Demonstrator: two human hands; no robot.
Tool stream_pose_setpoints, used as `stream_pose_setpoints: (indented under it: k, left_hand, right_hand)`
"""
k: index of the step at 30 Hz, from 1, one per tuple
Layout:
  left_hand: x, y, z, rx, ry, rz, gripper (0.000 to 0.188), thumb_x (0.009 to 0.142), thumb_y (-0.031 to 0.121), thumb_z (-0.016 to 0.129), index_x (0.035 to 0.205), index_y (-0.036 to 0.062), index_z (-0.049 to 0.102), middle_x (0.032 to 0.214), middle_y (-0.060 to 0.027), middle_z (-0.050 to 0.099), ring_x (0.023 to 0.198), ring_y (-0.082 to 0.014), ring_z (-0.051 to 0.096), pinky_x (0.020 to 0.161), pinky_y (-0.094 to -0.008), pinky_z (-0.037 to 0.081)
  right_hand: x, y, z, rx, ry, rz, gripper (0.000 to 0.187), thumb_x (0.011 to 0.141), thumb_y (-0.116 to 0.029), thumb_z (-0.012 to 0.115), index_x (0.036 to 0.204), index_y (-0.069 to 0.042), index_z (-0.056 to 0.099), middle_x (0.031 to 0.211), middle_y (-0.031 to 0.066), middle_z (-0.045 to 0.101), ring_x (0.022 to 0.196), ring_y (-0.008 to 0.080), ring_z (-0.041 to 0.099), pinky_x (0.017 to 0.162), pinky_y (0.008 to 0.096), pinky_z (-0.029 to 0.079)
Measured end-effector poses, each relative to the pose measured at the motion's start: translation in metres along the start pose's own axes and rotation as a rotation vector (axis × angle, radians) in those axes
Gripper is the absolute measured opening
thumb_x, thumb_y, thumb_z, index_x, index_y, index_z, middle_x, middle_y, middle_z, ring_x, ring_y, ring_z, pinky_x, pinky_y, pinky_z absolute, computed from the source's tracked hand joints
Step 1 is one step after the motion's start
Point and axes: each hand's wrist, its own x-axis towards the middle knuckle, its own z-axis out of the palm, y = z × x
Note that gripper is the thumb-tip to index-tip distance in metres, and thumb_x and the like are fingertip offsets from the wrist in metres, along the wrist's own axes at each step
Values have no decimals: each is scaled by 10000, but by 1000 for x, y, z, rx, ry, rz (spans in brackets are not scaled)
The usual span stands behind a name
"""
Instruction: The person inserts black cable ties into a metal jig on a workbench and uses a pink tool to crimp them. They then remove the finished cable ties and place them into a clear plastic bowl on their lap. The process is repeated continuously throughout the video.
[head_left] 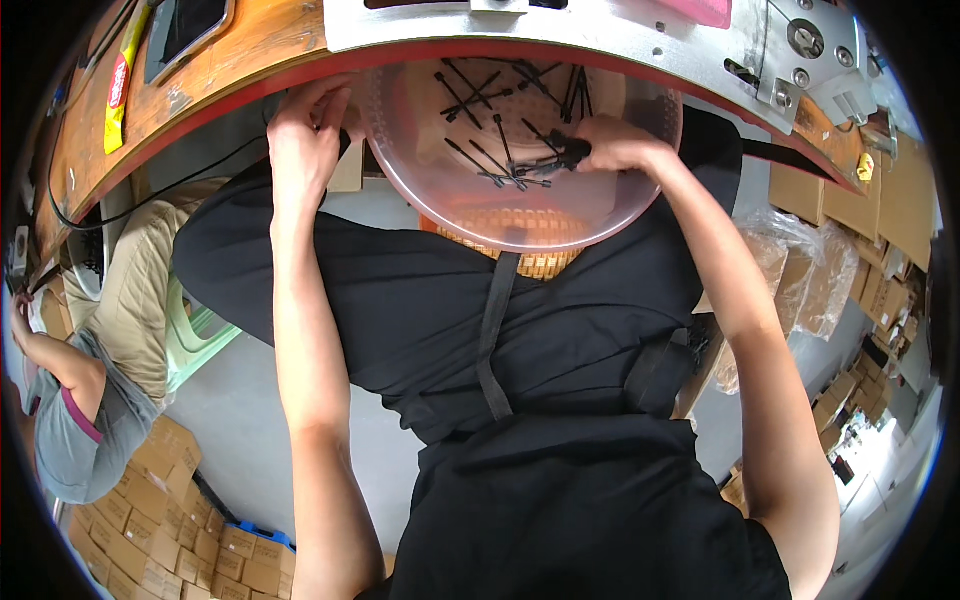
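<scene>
On my lap, under the table's edge, rests a clear plastic basin (pixel 520 215) with several thin black rod-shaped pieces (pixel 475 95) scattered in it; each has a thicker end. My right hand (pixel 615 145) reaches into the basin from the right, its fingers closed round a small cluster of black rod-shaped pieces (pixel 570 152). Left of the basin rim, at the table's edge, my left hand (pixel 308 135) is held up with thumb and fingers curled together. What those fingers pinch, if anything, is too hidden to make out.
A metal machine plate (pixel 560 32) sits on the wooden table (pixel 270 50), near a phone (pixel 185 38) and a yellow packet (pixel 122 85). A woven basket (pixel 520 262) stands beneath the basin. Another person (pixel 95 400) sits at left. Cardboard boxes (pixel 150 515) are stacked around.
</scene>
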Motion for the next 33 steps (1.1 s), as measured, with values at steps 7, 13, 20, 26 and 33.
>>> stream_pose_setpoints:
  k: [7, 13, 20, 26, 33]
  left_hand:
    - [-1, -2, -4, -28, 23, -18, 167, 886, 76, 637, 1041, 49, 693, 903, -112, 678, 758, -199, 679, 709, -305, 519]
    - [-3, -1, -8, -64, 31, -39, 172, 885, 83, 626, 1039, 41, 691, 897, -131, 688, 761, -208, 695, 713, -317, 524]
    - [-7, -3, -12, -9, -1, -45, 181, 897, 97, 606, 1049, 46, 691, 876, -122, 696, 743, -206, 698, 701, -307, 525]
    - [-11, -13, -12, 10, -39, -17, 201, 906, 119, 602, 1080, 65, 687, 909, -109, 690, 754, -188, 673, 700, -304, 517]
    - [-7, -6, -6, -25, -95, -92, 219, 907, 155, 630, 1110, 99, 691, 945, -98, 691, 793, -184, 632, 734, -302, 503]
  right_hand:
    - [-3, -24, 36, 190, 102, -69, 333, 772, -100, 642, 1088, 5, 625, 1013, 245, 654, 958, 386, 623, 846, 422, 503]
    - [-1, -56, 53, 27, 114, -177, 421, 716, -23, 597, 1135, 16, 586, 1087, 230, 604, 1085, 386, 562, 907, 453, 484]
    - [-5, -72, 39, 87, -63, -58, 380, 774, -61, 603, 1148, 0, 585, 1017, 247, 650, 1043, 393, 598, 865, 456, 493]
    - [-5, -65, 22, 82, -59, 29, 474, 859, -198, 649, 1269, 6, 528, 1172, 266, 596, 1124, 388, 564, 921, 434, 467]
    - [-16, -46, 10, -74, 533, -32, 736, 812, -291, 730, 1404, -6, 398, 1309, 269, 516, 1252, 370, 487, 1068, 399, 382]
